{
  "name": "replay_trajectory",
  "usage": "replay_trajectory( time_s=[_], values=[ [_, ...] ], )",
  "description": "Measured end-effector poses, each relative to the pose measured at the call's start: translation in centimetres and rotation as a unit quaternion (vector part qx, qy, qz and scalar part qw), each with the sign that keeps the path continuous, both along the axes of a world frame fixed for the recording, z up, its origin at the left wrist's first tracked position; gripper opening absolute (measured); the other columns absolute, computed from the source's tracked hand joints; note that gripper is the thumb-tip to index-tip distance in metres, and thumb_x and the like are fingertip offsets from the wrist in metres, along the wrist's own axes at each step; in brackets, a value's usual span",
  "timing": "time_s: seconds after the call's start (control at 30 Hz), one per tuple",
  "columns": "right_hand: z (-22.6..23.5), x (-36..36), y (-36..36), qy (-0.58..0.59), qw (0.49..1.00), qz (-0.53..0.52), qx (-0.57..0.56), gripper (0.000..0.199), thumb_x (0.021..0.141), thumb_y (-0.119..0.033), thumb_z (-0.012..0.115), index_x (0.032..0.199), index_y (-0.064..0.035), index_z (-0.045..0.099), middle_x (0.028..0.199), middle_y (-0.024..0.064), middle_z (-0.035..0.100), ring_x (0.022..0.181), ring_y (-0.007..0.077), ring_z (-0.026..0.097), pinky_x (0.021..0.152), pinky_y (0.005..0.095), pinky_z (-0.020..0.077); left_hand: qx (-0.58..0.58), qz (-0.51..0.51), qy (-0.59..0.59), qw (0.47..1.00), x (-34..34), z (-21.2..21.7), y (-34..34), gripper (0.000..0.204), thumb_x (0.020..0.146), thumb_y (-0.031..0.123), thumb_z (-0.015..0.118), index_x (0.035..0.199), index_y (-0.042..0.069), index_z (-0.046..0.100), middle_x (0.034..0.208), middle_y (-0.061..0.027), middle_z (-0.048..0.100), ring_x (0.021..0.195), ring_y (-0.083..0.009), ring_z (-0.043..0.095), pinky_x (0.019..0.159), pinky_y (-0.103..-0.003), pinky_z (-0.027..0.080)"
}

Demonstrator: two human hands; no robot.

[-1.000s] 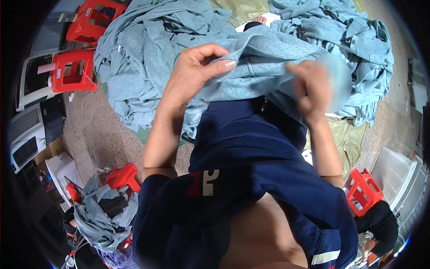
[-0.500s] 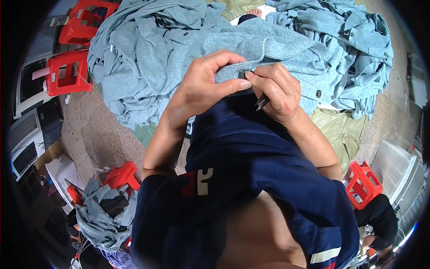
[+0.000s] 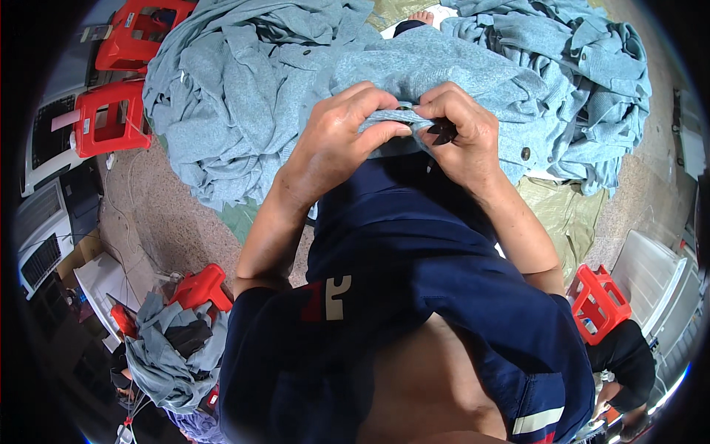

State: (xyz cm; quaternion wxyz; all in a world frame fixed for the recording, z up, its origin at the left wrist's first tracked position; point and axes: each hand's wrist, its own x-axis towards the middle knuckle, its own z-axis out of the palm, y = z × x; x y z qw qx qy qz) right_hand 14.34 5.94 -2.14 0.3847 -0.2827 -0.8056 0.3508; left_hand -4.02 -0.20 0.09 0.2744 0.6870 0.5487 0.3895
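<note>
- Speckled floor (image 3: 170,222) runs under everything, with grey-blue garments heaped across the top of the frame.
- At the far left edge sit white machines (image 3: 44,222); two red stools (image 3: 111,115) stand in the upper left, one behind the other.
- Lower left holds a small pile (image 3: 166,355) of grey cloth, draped over another red stool.
- Left of centre, the big heap (image 3: 222,111) spreads from the upper stools toward the middle, its lower edge touching bare floor.
- Left hand (image 3: 344,133), just above centre, is clenched on the garment (image 3: 458,66): thumb and fingers pinch a fold of its hem, knuckles up.
- That garment lies over the person's lap in the upper middle, its near edge gathered between both hands.
- Right hand (image 3: 462,129) is touching the left at the fingertips, closed around a small dark tool (image 3: 442,132) that it presses against the same fold; the tool's kind is too hidden to tell.
- Dark blue shorts (image 3: 414,244) fill the centre below the hands.
- Right of the hands, more garments (image 3: 577,96) lie piled on an olive sheet (image 3: 562,214); one dark button (image 3: 525,154) shows.
- Lower right has a third red stool (image 3: 599,303) and another person in black (image 3: 625,355) at the rim.
- Open floor lies mainly to the left of the forearm and along the right edge.
- Compared with half a second ago, the hands have closed together; a second ago they were apart, the right one blurred.
</note>
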Motion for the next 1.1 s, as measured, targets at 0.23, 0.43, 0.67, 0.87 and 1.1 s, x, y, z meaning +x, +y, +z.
replay_trajectory(
  time_s=[0.23,0.43,0.67,0.87,1.1],
  values=[
    [-1.3,-0.1,0.2,0.068,0.984,-0.037,-0.163,0.024,0.062,0.011,0.069,0.08,-0.001,0.057,0.079,0.0085,0.062,0.062,0.0183,0.062,0.055,0.0283,0.0478,0.109,0.015,0.091,0.99,0.7,-1.4,0.4,0.015,0.078,0.012,0.073,0.081,0.003,0.061,0.072,-0.0079,0.056,0.066,-0.0259,0.058,0.055,-0.036,0.046],
    [-0.8,-0.2,-0.1,-0.029,0.997,-0.051,0.052,0.029,0.062,0.005,0.069,0.085,-0.0056,0.055,0.088,0.0074,0.058,0.069,0.0272,0.061,0.055,0.0339,0.0489,0.178,0.081,0.169,0.966,1.3,-3.0,1.0,0.013,0.076,0.011,0.07,0.079,0.003,0.06,0.071,-0.0073,0.056,0.068,-0.0254,0.059,0.055,-0.034,0.045],
    [-3.4,8.1,0.8,-0.249,0.963,-0.05,0.085,0.038,0.059,0.002,0.068,0.094,-0.0075,0.058,0.094,0.0088,0.057,0.09,0.0285,0.058,0.069,0.037,0.0496,-0.136,0.056,-0.039,0.988,-6.4,-7.7,-1.2,0.017,0.078,0.016,0.073,0.082,0.002,0.064,0.079,-0.0061,0.061,0.075,-0.022,0.058,0.07,-0.031,0.044],
    [-3.6,9.7,0.6,-0.19,0.977,-0.094,0.003,0.038,0.058,0.012,0.06,0.093,-0.002,0.06,0.091,0.0118,0.061,0.088,0.0313,0.061,0.076,0.0358,0.0494,-0.159,-0.003,0.03,0.987,-9.0,-6.8,-2.7,0.014,0.079,0.011,0.07,0.083,0.002,0.061,0.085,-0.0034,0.06,0.085,-0.0146,0.052,0.08,-0.027,0.039],
    [2.6,8.2,-0.4,-0.067,0.983,-0.008,0.171,0.041,0.062,0.007,0.063,0.1,-0.0057,0.071,0.091,0.0079,0.062,0.08,0.0216,0.063,0.061,0.0295,0.0509,-0.217,0.002,-0.376,0.901,-3.9,1.4,-2.2,0.01,0.09,0.008,0.06,0.097,0.002,0.059,0.089,0.0008,0.057,0.081,-0.0055,0.05,0.072,-0.02,0.04]
  ],
)
